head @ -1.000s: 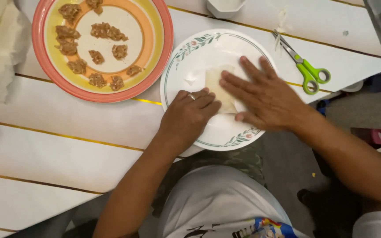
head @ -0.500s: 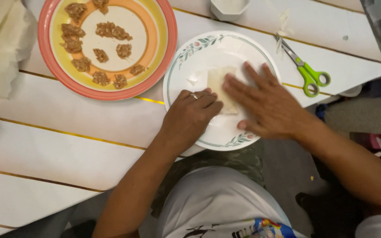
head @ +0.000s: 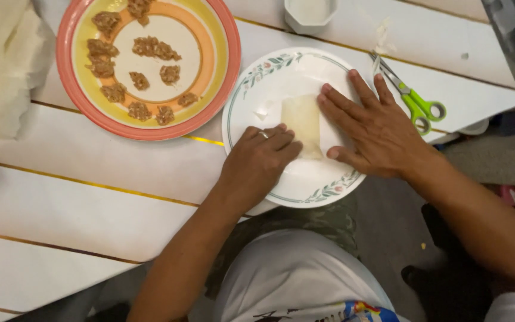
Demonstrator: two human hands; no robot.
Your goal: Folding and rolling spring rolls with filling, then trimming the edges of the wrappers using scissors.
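A pale folded wrapper roll (head: 303, 120) lies on a white plate with a floral rim (head: 281, 65). My left hand (head: 257, 164) rests on the near side of the plate, its fingertips touching the roll's left edge; a ring shows on one finger. My right hand (head: 374, 128) lies flat on the plate with fingers spread, pressing against the roll's right edge. Neither hand grips anything. A small torn scrap of wrapper (head: 263, 111) lies on the plate left of the roll.
An orange, yellow and pink plate (head: 219, 53) holds several lumps of brown filling, at the upper left. Green-handled scissors (head: 415, 101) lie right of the white plate. A small white dish (head: 309, 15) stands at the top. Pale cloth (head: 1, 65) lies at far left.
My right hand has slid to the right off the roll, uncovering it. My left hand has stayed on the roll's left side.
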